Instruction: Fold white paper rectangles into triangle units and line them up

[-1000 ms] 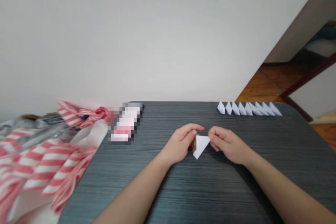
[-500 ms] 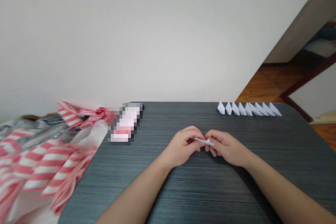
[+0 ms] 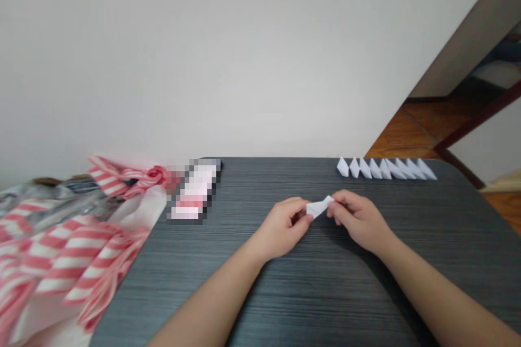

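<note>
A small folded piece of white paper (image 3: 318,208) is held up between my two hands, above the dark table (image 3: 309,293). My left hand (image 3: 287,227) pinches its left end between thumb and fingers. At the upper right tip of the paper, my right hand (image 3: 360,219) has thumb and forefinger closed on it. The paper's broad face with a crease shows toward me; its two ends are partly covered by my fingertips.
Several folded white paper pieces (image 3: 385,168) stand in a row at the table's far right edge. A blurred-out flat item (image 3: 195,190) lies at the back left. Red-and-white striped cloth (image 3: 65,255) is heaped left of the table. A pale wall (image 3: 252,54) rises behind.
The paper has turned from nearly edge-on to showing its broad face. My right hand has moved slightly right and up, away from my left hand, which has hardly moved.
</note>
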Demonstrator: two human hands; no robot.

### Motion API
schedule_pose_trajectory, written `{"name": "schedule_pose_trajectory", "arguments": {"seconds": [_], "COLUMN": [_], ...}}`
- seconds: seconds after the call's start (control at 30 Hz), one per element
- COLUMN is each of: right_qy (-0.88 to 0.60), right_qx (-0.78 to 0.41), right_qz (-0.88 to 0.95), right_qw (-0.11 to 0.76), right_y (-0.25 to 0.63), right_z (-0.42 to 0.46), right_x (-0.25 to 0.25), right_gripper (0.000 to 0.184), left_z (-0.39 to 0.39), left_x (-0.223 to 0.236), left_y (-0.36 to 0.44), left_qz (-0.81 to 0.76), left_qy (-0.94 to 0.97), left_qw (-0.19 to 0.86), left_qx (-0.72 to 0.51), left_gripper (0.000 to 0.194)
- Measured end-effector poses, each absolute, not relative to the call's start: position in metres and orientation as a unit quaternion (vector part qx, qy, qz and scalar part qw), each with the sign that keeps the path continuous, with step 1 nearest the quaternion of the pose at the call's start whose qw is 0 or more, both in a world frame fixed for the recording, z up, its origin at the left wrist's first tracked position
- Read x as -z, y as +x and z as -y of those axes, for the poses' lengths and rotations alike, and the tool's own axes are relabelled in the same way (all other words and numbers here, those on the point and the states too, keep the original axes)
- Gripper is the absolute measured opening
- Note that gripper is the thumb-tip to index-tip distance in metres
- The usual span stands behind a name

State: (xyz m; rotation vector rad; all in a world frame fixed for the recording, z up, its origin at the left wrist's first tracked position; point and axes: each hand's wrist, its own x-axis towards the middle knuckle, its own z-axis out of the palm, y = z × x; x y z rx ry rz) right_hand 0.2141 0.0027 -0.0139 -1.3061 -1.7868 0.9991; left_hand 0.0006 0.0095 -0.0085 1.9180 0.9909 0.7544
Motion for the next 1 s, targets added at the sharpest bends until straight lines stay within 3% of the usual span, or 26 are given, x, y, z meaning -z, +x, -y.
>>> {"name": "schedule_pose_trajectory", "arguments": {"seconds": [0.2, 0.63, 0.8, 0.9, 1.0], "right_qy": [-0.513, -0.492, -0.476, -0.439, -0.42], "right_qx": [-0.392, -0.405, -0.323, -0.244, -0.195], "right_qz": [0.686, 0.693, 0.698, 0.759, 0.785], "right_qw": [0.334, 0.338, 0.426, 0.415, 0.412], "right_y": [0.214, 0.212, 0.213, 0.214, 0.214], "right_z": [-0.004, -0.004, -0.003, -0.003, -0.003], "right_x": [0.016, 0.022, 0.029, 0.025, 0.021], "right_gripper": [0.025, 0.019, 0.009, 0.006, 0.016], "left_z": [-0.007, -0.006, -0.007, -0.007, -0.006], "left_x": [0.015, 0.015, 0.017, 0.016, 0.016], "left_y": [0.0, 0.002, 0.002, 0.003, 0.003], "left_qz": [-0.378, -0.402, -0.426, -0.432, -0.431], "left_qy": [0.72, 0.69, 0.657, 0.643, 0.637], "left_qw": [0.467, 0.496, 0.506, 0.516, 0.522], "left_qx": [-0.347, -0.341, -0.362, -0.366, -0.368], "left_gripper": [0.03, 0.029, 0.027, 0.026, 0.025]}}
